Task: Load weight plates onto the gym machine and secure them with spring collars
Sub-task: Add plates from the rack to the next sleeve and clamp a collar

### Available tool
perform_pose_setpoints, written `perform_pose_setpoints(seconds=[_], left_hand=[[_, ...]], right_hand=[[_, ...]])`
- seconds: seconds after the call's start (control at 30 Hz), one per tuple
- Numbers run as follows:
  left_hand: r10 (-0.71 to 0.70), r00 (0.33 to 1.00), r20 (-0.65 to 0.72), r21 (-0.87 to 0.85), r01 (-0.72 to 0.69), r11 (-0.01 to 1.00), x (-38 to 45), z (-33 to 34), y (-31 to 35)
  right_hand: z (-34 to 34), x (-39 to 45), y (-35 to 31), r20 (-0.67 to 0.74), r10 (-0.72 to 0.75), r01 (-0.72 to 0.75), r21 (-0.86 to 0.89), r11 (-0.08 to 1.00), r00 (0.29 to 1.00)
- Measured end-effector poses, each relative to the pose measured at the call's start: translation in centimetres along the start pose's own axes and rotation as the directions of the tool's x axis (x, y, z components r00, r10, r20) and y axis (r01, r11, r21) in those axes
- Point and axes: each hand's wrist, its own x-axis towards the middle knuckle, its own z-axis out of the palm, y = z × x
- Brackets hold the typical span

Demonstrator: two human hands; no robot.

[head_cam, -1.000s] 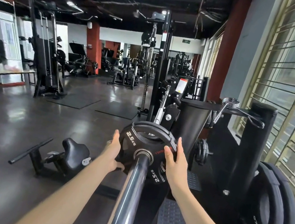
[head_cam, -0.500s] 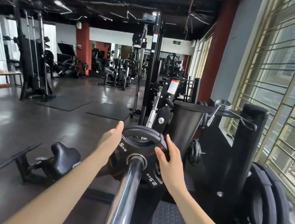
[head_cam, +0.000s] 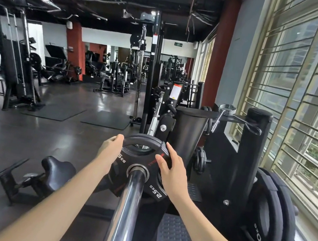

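Note:
A black 2.5 kg weight plate (head_cam: pixel 140 159) sits threaded on the machine's steel sleeve (head_cam: pixel 125 209), which runs from the bottom of the view up to the plate's hub. My left hand (head_cam: pixel 109 152) grips the plate's left rim. My right hand (head_cam: pixel 172 172) presses on its right rim, fingers spread over the face. A chrome spring collar (head_cam: pixel 227 109) rests on the black bracket above and to the right, apart from both hands.
Two 10 kg plates (head_cam: pixel 269 221) hang on the storage post (head_cam: pixel 251 156) by the barred window at right. A small plate (head_cam: pixel 200 159) hangs behind. A padded seat (head_cam: pixel 57 170) and loose bar lie on the floor at left. Other machines stand farther back.
Both hands have pushed the 2.5 kg plate farther along the sleeve, away from me. My right hand slid higher over the plate's face.

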Motion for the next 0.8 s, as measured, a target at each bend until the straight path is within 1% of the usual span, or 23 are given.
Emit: perform_pose_setpoints(seconds=[0.07,0.1,0.13,0.17,0.2,0.23,0.27,0.3,0.33,0.37,0.4,0.47,0.53,0.6,0.63,0.7,0.77,0.8], left_hand=[[0.009,1.0,-0.016,0.056,-0.008,0.998,-0.2,-0.3,0.3],[0.037,0.999,-0.036,0.106,-0.033,0.994,0.0,-0.3,0.2],[0.097,0.992,-0.082,0.198,-0.079,0.977,0.3,-0.2,0.1],[0.195,0.97,-0.148,0.309,-0.142,0.941,-0.1,0.0,0.4],[0.326,0.923,-0.203,0.405,-0.224,0.886,-0.7,0.5,0.7],[0.46,0.862,-0.216,0.466,-0.323,0.824,-1.8,1.2,1.2],[0.562,0.805,-0.19,0.491,-0.418,0.765,-2.8,2.1,1.8],[0.626,0.769,-0.132,0.494,-0.497,0.714,-4.1,3.2,2.7],[0.668,0.743,-0.046,0.484,-0.568,0.665,-4.9,4.8,3.2],[0.68,0.73,0.066,0.479,-0.621,0.621,-6.0,6.6,3.9],[0.66,0.73,0.178,0.469,-0.652,0.595,-6.6,8.8,4.3],[0.563,0.731,0.386,0.451,-0.682,0.576,-8.2,13.9,5.2],[0.478,0.693,0.54,0.441,-0.717,0.54,-9.7,19.9,6.0],[0.404,0.672,0.62,0.447,-0.726,0.522,-10.8,26.3,6.1],[0.38,0.67,0.638,0.455,-0.726,0.516,-11.3,29.5,6.1],[0.362,0.665,0.654,0.461,-0.729,0.505,-12.3,35.5,5.9],[0.363,0.653,0.665,0.473,-0.744,0.473,-13.2,41.0,5.6],[0.37,0.647,0.667,0.477,-0.752,0.455,-13.4,43.4,5.5]], right_hand=[[-0.4,-0.3,-0.2,0.047,0.013,-0.014,0.022,1.0,0.999],[-0.7,-0.6,-0.1,0.068,0.013,-0.017,0.054,0.998,0.998],[-1.3,-1.0,0.1,0.073,0.017,-0.023,0.086,0.996,0.997],[-2.1,-1.4,0.8,0.05,0.034,-0.039,0.115,0.993,0.998],[-3.2,-1.8,1.6,0.012,0.062,-0.063,0.14,0.988,0.998],[-4.6,-2.0,2.6,-0.031,0.105,-0.098,0.173,0.98,0.994],[-6.3,-2.2,3.8,-0.07,0.165,-0.147,0.213,0.966,0.984],[-8.2,-2.2,5.3,-0.102,0.229,-0.196,0.261,0.945,0.968],[-10.3,-2.1,6.9,-0.134,0.277,-0.229,0.292,0.929,0.951],[-12.5,-1.9,8.6,-0.167,0.314,-0.249,0.323,0.913,0.935],[-14.6,-1.6,10.2,-0.202,0.342,-0.259,0.348,0.901,0.918],[-18.7,-1.0,13.6,-0.278,0.397,-0.271,0.398,0.876,0.875],[-22.9,-0.4,17.0,-0.347,0.476,-0.303,0.448,0.841,0.808],[-27.0,0.2,20.8,-0.372,0.562,-0.335,0.521,0.785,0.739],[-28.8,0.5,22.8,-0.381,0.611,-0.345,0.569,0.747,0.694],[-31.9,1.0,27.3,-0.384,0.718,-0.381,0.652,0.656,0.581],[-34.3,1.3,31.8,-0.323,0.816,-0.404,0.744,0.532,0.479],[-35.2,1.5,33.7,-0.254,0.857,-0.415,0.79,0.451,0.447]])
